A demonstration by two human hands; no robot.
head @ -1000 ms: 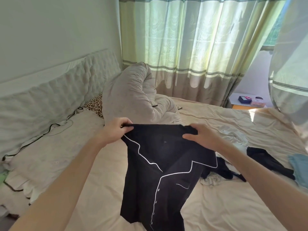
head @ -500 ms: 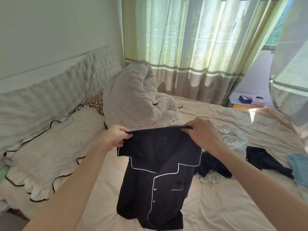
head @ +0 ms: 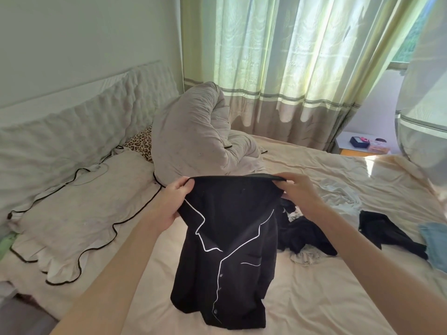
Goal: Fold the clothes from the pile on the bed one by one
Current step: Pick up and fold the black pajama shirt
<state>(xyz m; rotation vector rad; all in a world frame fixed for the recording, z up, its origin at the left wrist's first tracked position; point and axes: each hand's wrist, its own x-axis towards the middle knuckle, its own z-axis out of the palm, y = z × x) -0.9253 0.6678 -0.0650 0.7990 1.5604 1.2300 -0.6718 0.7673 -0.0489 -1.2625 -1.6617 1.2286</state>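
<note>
shirt [head: 227, 240] hangs between both hands, front facing, hem brushing bed [head: 326, 298] | left hand [head: 173, 204] fingers pinch one shoulder, right hand [head: 298, 192] fingers pinch the other | pile [head: 304, 235] just below right fingers | advice: keep top edge taut, lay it flat before folding | no writing legible

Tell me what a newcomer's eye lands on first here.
The black shirt with white piping, held up at centre by the left hand and right hand gripping its top edge. Behind it, a rolled beige duvet stands against sunlit green curtains.
</note>
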